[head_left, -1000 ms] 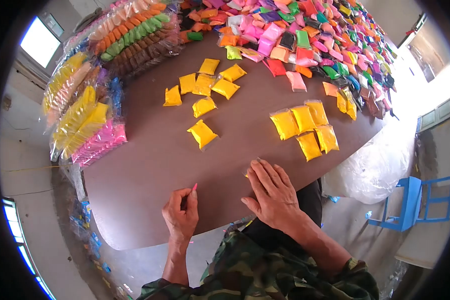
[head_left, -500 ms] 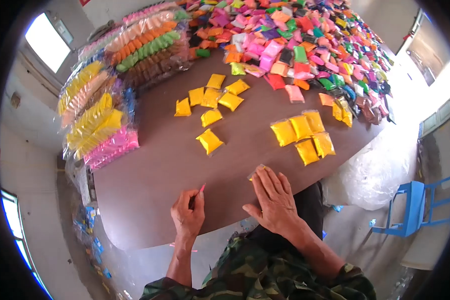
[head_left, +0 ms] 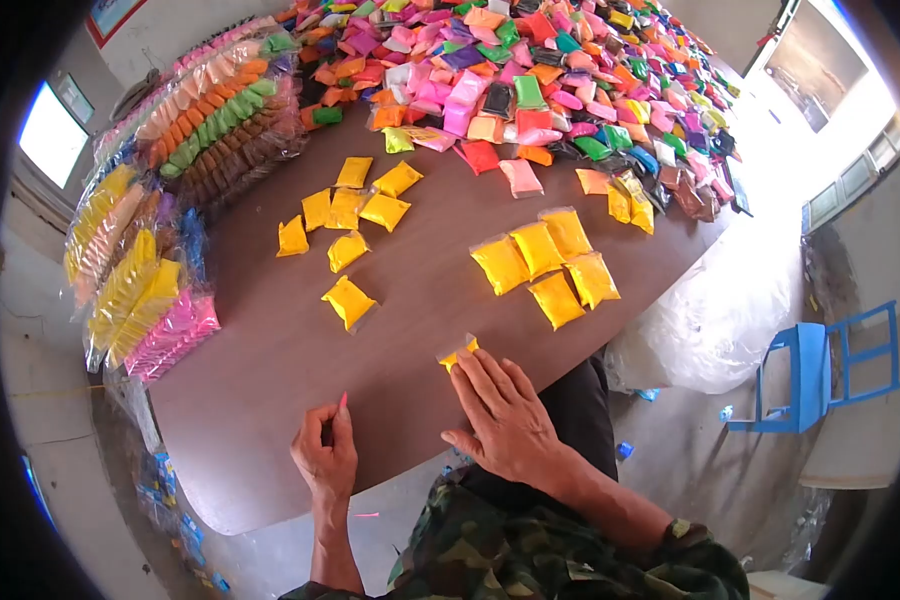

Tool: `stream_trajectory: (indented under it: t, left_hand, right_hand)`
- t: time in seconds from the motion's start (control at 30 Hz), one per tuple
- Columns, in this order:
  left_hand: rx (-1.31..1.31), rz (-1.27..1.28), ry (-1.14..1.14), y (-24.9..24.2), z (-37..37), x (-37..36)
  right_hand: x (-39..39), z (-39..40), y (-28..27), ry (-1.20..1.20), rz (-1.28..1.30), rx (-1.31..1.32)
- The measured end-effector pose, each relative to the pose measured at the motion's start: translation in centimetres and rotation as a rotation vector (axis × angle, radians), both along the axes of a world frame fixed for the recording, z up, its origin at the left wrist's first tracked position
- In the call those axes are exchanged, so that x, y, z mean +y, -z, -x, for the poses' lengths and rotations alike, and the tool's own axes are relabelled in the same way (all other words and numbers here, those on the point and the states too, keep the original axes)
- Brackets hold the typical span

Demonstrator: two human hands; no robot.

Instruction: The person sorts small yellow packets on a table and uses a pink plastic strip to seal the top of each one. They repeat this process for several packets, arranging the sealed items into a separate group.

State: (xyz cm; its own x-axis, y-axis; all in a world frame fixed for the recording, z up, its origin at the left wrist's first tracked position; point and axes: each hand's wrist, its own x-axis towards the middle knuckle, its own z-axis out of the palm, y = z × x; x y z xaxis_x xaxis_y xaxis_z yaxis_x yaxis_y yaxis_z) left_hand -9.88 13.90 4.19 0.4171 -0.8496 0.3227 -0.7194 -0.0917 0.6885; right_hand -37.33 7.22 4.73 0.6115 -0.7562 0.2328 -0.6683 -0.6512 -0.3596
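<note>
My left hand [head_left: 326,452] is closed above the near part of the table, with a thin pink strip [head_left: 344,400] sticking up by the thumb. Flat on the table, my right hand [head_left: 505,420] has its fingers stretched over a small yellow packet [head_left: 459,353]. Only the far end of that packet shows; the fingers hide the rest. Beyond my right hand, several yellow packets [head_left: 536,250] lie side by side. Further left is a looser group of yellow packets [head_left: 345,209], with a single one [head_left: 349,303] nearer to me.
A large heap of multicoloured packets [head_left: 530,92] covers the table's far side. Clear bags of colour-sorted packets [head_left: 215,130] are stacked at the left edge. On the right stand a big translucent plastic bag [head_left: 710,320] and a blue chair [head_left: 798,375] on the floor.
The view has swung, so the table appears further left. My right hand has drawn back slightly, and more of the yellow packet beneath it shows. My left hand still keeps the pink strip.
</note>
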Motion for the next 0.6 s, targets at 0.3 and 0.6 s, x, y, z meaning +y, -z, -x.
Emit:
stream_trajectory:
  t: [0.3,0.6]
  left_hand:
    - [-0.023,0.006,-0.003,-0.09,-0.10,-0.42]
    - [-0.046,0.048,0.028,0.56,-0.54,-0.18]
  right_hand:
    - [-0.41,-0.44,-0.41,0.001,-0.020,-0.029]
    - [-0.64,-0.46,-0.40,0.026,0.080,-0.111]
